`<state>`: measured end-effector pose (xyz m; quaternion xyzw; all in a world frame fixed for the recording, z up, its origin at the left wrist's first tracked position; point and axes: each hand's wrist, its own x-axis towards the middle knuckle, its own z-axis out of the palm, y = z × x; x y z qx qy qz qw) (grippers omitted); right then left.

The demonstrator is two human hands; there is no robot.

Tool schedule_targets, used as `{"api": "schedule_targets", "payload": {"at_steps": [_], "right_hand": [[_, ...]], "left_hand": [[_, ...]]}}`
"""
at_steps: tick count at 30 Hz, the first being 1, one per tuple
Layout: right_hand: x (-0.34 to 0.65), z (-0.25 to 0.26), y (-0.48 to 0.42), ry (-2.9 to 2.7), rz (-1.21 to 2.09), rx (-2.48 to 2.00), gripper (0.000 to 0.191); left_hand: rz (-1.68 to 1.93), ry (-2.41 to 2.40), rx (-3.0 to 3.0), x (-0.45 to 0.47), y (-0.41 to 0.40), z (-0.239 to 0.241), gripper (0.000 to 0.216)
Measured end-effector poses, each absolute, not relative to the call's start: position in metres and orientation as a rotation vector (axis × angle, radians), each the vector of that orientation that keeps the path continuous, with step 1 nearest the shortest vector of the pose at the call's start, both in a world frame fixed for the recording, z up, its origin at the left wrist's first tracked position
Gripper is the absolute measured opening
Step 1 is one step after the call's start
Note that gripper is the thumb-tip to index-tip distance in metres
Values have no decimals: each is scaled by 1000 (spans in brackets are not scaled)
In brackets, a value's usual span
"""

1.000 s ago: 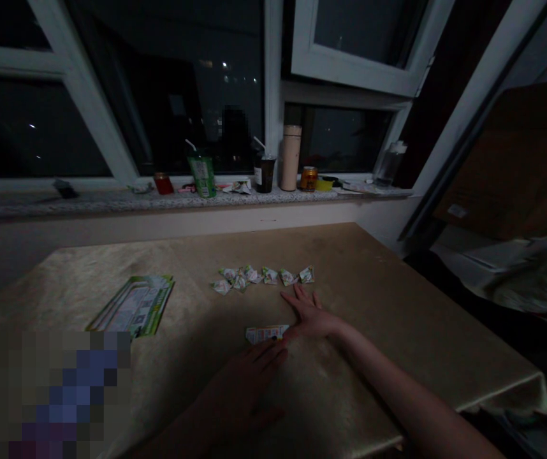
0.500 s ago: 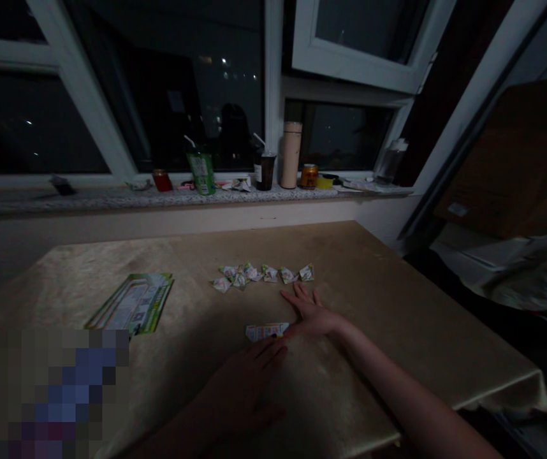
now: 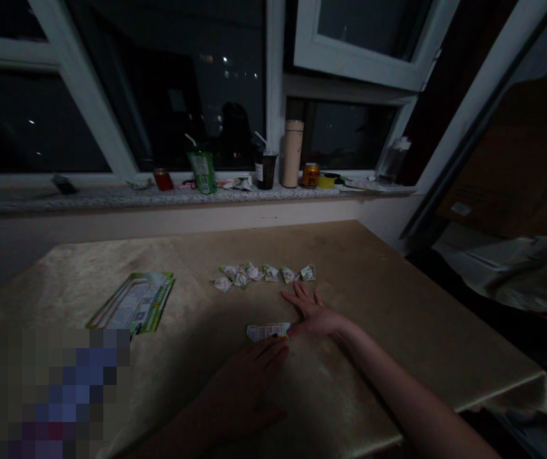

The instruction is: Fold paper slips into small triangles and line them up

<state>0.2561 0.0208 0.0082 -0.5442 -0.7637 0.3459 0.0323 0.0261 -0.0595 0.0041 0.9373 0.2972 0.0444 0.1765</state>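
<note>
A small strip of printed paper (image 3: pixel 268 330), folded by the look of it, lies on the cloth-covered table (image 3: pixel 350 395). My left hand (image 3: pixel 249 376) is stretched out flat, its fingertips over the strip's near edge. To the strip's right my right hand (image 3: pixel 312 312) rests with fingers spread, the thumb at the strip's right end. Beyond the fingertips is a row of several small folded paper pieces (image 3: pixel 270 273), white and green. A fanned stack of green and white printed sheets (image 3: pixel 142 303) lies to the left.
Along the stone windowsill (image 3: pixel 130 197) stand a green cup (image 3: pixel 203 172) with a straw, a dark cup (image 3: pixel 266 171), a pale pink flask (image 3: pixel 293 154), a gold can (image 3: pixel 310 175) and a red jar (image 3: pixel 163 180). Cardboard boxes (image 3: pixel 512 159) are at the right. The lower left is pixelated.
Both hands stay in nearly the same place on the strip. The whole view has shifted very slightly; nothing on the table has visibly moved.
</note>
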Motion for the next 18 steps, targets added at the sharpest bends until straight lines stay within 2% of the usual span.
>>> {"api": "schedule_targets", "payload": {"at_steps": [18], "right_hand": [[259,3,19,-2341,1036,-1644,96]], "left_hand": [[195,802,2650,27,-61,5,77]]}}
